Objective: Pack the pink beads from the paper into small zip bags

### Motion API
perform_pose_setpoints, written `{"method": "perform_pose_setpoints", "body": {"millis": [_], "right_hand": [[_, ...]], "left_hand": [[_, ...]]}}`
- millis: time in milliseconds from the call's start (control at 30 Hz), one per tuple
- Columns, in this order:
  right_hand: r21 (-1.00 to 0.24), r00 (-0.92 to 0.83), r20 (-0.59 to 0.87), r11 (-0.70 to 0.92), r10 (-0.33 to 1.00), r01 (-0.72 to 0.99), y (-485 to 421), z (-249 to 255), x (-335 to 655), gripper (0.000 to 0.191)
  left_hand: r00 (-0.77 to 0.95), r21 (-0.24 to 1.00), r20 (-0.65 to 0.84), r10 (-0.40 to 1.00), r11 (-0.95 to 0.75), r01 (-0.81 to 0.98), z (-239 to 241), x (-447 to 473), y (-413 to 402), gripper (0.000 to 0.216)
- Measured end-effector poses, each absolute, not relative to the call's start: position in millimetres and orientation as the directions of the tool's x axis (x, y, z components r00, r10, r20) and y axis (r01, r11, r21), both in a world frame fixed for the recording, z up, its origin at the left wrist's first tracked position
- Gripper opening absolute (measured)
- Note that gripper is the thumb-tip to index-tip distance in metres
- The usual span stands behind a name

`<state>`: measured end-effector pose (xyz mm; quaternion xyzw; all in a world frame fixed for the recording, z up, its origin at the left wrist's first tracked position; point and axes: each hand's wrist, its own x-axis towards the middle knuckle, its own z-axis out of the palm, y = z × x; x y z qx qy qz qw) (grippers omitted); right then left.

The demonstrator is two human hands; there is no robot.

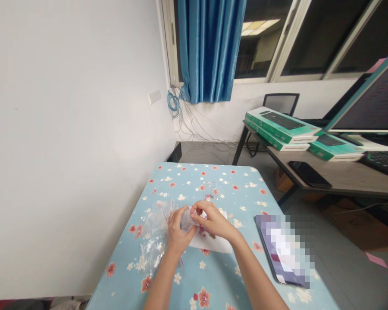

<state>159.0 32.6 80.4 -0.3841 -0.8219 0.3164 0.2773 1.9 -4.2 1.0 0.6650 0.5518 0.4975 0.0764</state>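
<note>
My left hand (177, 230) and my right hand (212, 220) meet over the middle of a light blue table with a flower print (213, 181). Both pinch one small clear plastic bag (188, 219) between their fingers, just above a white sheet of paper (213, 244). A heap of several more clear zip bags (154, 232) with red seal lines lies left of my left hand. Another small bag (209, 189) with tiny items lies farther back on the table.
A phone or tablet (283, 252) lies on the table at the right. A desk (339, 176) to the right carries green keyboard boxes (283, 125), a dark phone (308, 173), a monitor (371, 101) and a keyboard (384, 161). A blue curtain (210, 47) and loose cables (181, 112) are behind; white wall at left.
</note>
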Motion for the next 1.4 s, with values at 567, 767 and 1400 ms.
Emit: {"method": "perform_pose_setpoints", "body": {"millis": [567,767,1400], "right_hand": [[-0.611,-0.303,0.160,0.336,0.939,0.717,55.9,44.1,174.7,0.014],[-0.470,-0.278,0.094,0.289,0.956,0.834,46.1,30.4,149.1,0.015],[-0.593,-0.226,0.131,0.259,0.965,0.762,45.2,40.1,146.9,0.016]], "left_hand": [[-0.243,0.786,0.478,0.844,-0.288,0.546,-4.6,-1.1,-1.5,0.054],[-0.285,0.822,0.464,0.839,-0.288,0.491,-5.9,1.1,-0.3,0.054],[-0.240,0.792,0.475,0.847,-0.292,0.536,0.1,0.5,-2.4,0.052]]}}
